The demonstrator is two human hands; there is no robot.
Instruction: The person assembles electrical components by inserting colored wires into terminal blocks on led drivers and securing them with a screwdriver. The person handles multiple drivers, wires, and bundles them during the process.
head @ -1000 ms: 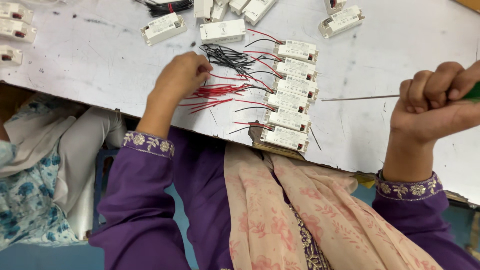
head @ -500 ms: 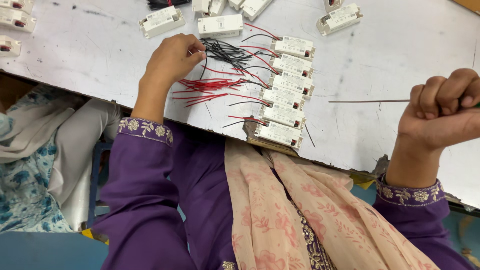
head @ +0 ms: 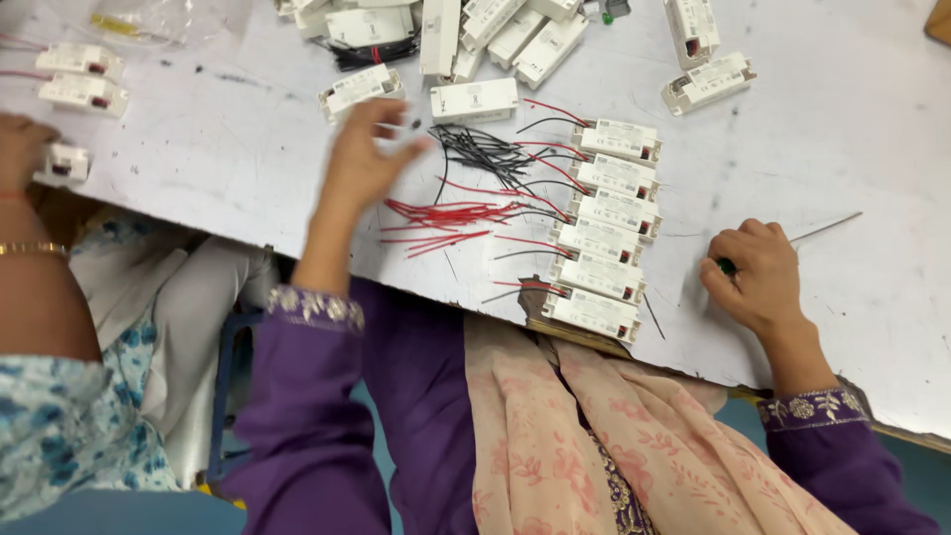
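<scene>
My left hand (head: 365,159) hovers with fingers spread above the white table (head: 228,159), just left of a bundle of black wires (head: 485,154) and above a bundle of red wires (head: 446,216); it holds nothing. My right hand (head: 755,275) rests on the table at the right, closed around a screwdriver with a green handle, whose thin metal shaft (head: 824,227) points up and to the right. Between my hands runs a column of several white rectangular driver boxes (head: 604,228) with red and black wires coming out of their left ends.
More white boxes (head: 474,101) lie scattered along the far side of the table, with two further ones (head: 707,81) at the upper right. Another person's hand (head: 22,149) at the left edge touches a small white box (head: 67,163). A clear plastic bag (head: 168,18) lies top left.
My left hand lifted off the wire bundles and opened, moving up the table. My right hand came down from the air and set the screwdriver on the table.
</scene>
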